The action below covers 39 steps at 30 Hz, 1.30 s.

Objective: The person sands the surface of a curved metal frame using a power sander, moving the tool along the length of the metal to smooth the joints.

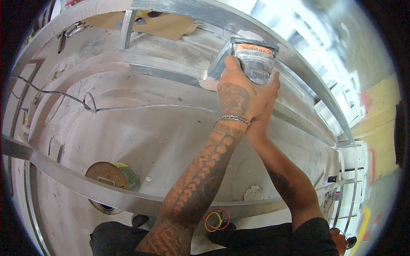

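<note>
A dust-covered grey-black power sander (255,66) with an orange label sits against the upper metal frame, near pale filler patches. My left hand (237,91), with a chain bracelet at its wrist, is closed on the lower end of the sander. Close beside it and partly behind it, my right hand (265,102) has its fingers up against the sander's right side. My left hand hides part of the right one. A grey cable (149,106) runs from the left toward my wrists, where it passes out of sight.
A curved metal rail (106,192) crosses in front of me. Below it stands a round metal can (109,174). Cardboard (162,26) lies at the back left. Yellow and red loops (217,219) are near my legs. Part of a person (339,240) shows at lower right.
</note>
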Each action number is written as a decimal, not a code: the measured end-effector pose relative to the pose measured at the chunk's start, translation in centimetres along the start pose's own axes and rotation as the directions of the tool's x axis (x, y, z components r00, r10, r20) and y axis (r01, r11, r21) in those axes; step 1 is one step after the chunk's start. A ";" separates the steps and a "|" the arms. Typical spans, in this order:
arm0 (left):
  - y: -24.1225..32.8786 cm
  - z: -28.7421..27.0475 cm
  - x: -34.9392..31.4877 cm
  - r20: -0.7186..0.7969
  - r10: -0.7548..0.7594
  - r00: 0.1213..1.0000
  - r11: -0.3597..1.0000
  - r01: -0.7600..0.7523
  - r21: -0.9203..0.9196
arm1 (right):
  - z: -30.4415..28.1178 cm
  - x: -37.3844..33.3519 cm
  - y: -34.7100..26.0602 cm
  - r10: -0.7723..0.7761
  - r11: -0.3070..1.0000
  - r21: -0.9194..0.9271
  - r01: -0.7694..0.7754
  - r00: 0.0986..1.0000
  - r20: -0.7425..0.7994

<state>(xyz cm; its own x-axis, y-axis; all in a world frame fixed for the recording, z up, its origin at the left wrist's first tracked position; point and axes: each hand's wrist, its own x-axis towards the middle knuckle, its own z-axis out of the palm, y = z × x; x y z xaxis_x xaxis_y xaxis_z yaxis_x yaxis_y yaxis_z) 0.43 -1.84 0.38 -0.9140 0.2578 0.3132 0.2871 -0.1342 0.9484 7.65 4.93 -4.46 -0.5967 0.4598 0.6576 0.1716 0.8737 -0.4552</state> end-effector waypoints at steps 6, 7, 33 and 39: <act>0.6 -0.1 -0.3 0.085 -0.033 0.996 0.999 0.035 -0.024 | 0.1 -0.1 -0.2 0.066 0.994 0.085 -0.062 0.997 -0.040; 0.6 -0.2 -0.3 0.085 -0.034 0.996 0.999 0.036 -0.022 | 0.3 -0.3 0.0 0.067 0.994 0.087 -0.063 0.997 -0.039; 1.0 1.0 0.7 -0.012 0.107 0.994 0.994 -0.107 -0.014 | 0.4 1.3 0.7 0.037 0.990 0.142 -0.022 0.994 -0.104; 2.7 0.6 0.8 0.046 0.065 0.997 0.997 -0.066 0.026 | 0.0 0.7 1.3 -0.010 0.927 0.373 0.038 0.997 -0.078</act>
<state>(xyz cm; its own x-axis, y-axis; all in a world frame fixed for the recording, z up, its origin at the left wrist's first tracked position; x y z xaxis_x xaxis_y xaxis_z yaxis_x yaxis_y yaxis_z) 0.63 -1.37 3.27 -0.8794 0.2920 0.3760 0.3542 -0.1264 0.9266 7.47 6.44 -4.54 -0.5356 0.4620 0.7069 -0.1563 0.7684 -0.6206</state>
